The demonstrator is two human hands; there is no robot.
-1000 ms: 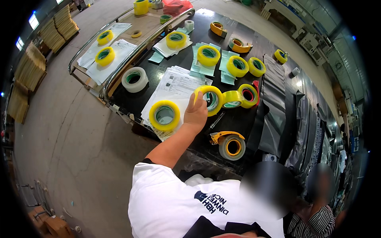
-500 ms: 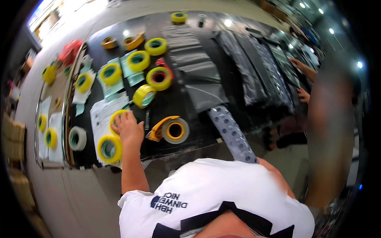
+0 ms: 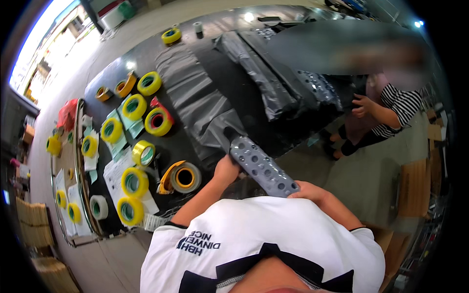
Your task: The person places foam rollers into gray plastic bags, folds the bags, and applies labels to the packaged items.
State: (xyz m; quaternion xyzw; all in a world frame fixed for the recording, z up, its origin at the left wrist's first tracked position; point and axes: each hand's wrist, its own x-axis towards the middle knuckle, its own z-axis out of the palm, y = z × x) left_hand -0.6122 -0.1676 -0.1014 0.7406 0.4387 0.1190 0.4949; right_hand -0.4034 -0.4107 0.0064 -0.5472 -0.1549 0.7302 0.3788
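Note:
A long bubble-wrapped package (image 3: 264, 166) slants from my chest to the table. Its far end sits at the mouth of a long grey plastic mailing bag (image 3: 190, 93), which lies flat across the black table. My left hand (image 3: 227, 168) is closed on the bag's edge beside the package, its fingertips mostly hidden. At the package's near end, my right hand (image 3: 310, 191) grips it, fingers partly out of sight underneath. Nearest my left arm is an orange tape dispenser (image 3: 168, 178) holding a grey roll.
Several yellow tape rolls (image 3: 131, 211) stand on papers at the left. More grey bags (image 3: 259, 73) and wrapped packages lie on the right. A co-worker in a striped sleeve (image 3: 403, 105) stands at the table's right end. Cardboard boxes (image 3: 413, 188) stand behind at the right.
My left hand has left the tape rolls and moved right to the bag's mouth. The view has turned, bringing my right hand and more of the co-worker into sight.

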